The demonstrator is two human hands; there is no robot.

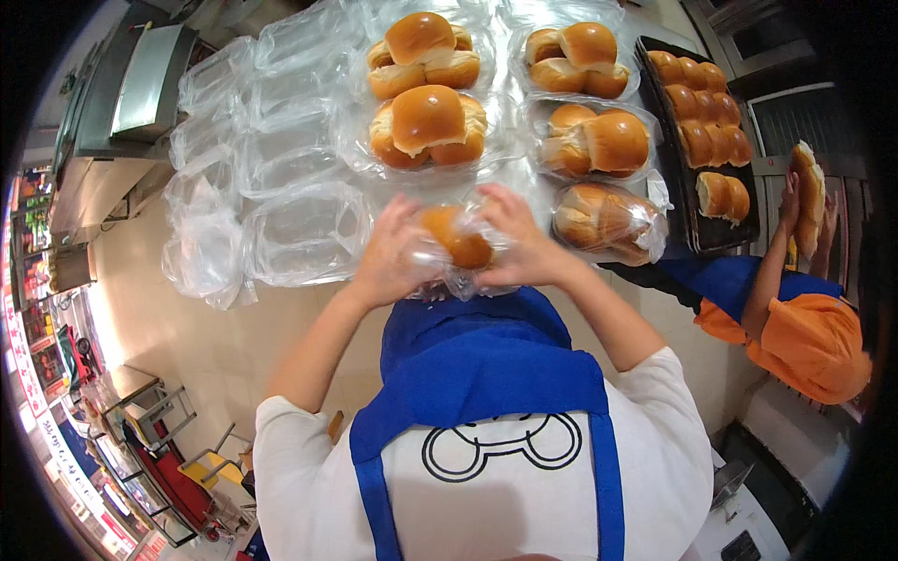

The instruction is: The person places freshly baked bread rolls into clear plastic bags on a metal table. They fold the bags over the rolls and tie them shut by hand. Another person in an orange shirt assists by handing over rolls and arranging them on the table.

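Observation:
At the near edge of the table, a golden bread bun sits inside a clear plastic bag, smeared by motion. My left hand grips the bag on the left of the bun, fingers curled. On the other side my right hand has its fingers closed on the bag film; part of the grip is blurred. To the right lies a bagged loaf, its film gathered at one end. Just beyond my hands, stacked buns rest on clear plastic.
Clear plastic trays and bags cover the table's left side. More buns stand at the right. Past them is a black baking tray with several rolls. A co-worker in an orange top holds a bread piece there.

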